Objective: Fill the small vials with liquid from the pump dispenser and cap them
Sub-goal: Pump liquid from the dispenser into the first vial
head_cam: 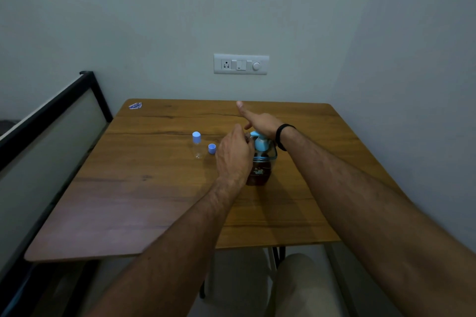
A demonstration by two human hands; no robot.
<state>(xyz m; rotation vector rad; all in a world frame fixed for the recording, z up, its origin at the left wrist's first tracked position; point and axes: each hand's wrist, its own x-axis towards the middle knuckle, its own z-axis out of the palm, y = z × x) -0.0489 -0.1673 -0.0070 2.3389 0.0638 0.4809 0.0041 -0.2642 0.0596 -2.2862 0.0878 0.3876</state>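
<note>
Head view, looking down at a brown wooden table set against a pale wall. Near the middle of the table stands a pump dispenser, a clear bottle holding dark liquid, with a light blue pump head on top. The right hand rests on the pump head from behind, its fingers fairly straight and the thumb sticking up and away; a black band circles that wrist. The left hand is just left of the dispenser, at the spout, with its fingers curled inward. It seems to grip something small at the spout, likely a vial, but the hand hides it, so what it holds cannot be told. To the left, apart from the hands, a small clear vial with a blue cap lies on the table. Just right of it sits a loose blue cap, close to the left hand's knuckles. A small blue and white scrap lies at the far left corner of the table. On the wall above is a white switch plate with a socket. A dark-framed panel stands along the table's left side.
</note>
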